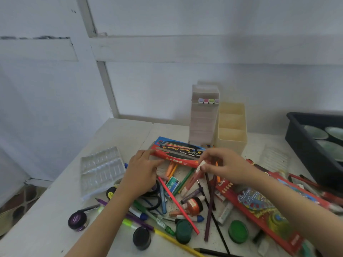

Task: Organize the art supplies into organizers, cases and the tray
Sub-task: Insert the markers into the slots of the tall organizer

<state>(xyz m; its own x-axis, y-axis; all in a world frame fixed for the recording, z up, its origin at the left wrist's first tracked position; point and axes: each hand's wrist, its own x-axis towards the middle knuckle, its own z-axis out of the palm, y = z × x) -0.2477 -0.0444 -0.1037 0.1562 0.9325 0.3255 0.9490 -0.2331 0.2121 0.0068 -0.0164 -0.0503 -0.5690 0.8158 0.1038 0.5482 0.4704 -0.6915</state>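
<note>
Left hand (143, 168): fingers mostly straight, tips touching the left end of the red paint box (178, 154), not gripping anything. Right hand (223, 164): thumb and fingers pinching the top end of a red marker (193, 178) with white caps. The marker hangs tilted, lower end down-left over the pile, just near of the paint box. The paint box lies flat mid-table, in front of the organizers. White tiered organizer (204, 117) is far centre and holds four markers (208, 101) in its top row. Cream organizer (232, 127) touches its right side; can't tell its contents. Dark tray (300, 143) is far right with round pale things inside, blurred. Clear plastic insert (102, 167) lies left of the left hand. Pencil box (259, 206) lies diagonally under the right forearm. The loose pile between the arms has a red pencil (178, 203), scissors (155, 200), a green staple box (172, 184), mixed pens and pencils. Near edge of the table (46, 225): purple pot (78, 219), black pot (142, 238), green pot (183, 231), and a second green pot (238, 231) to the right.
</note>
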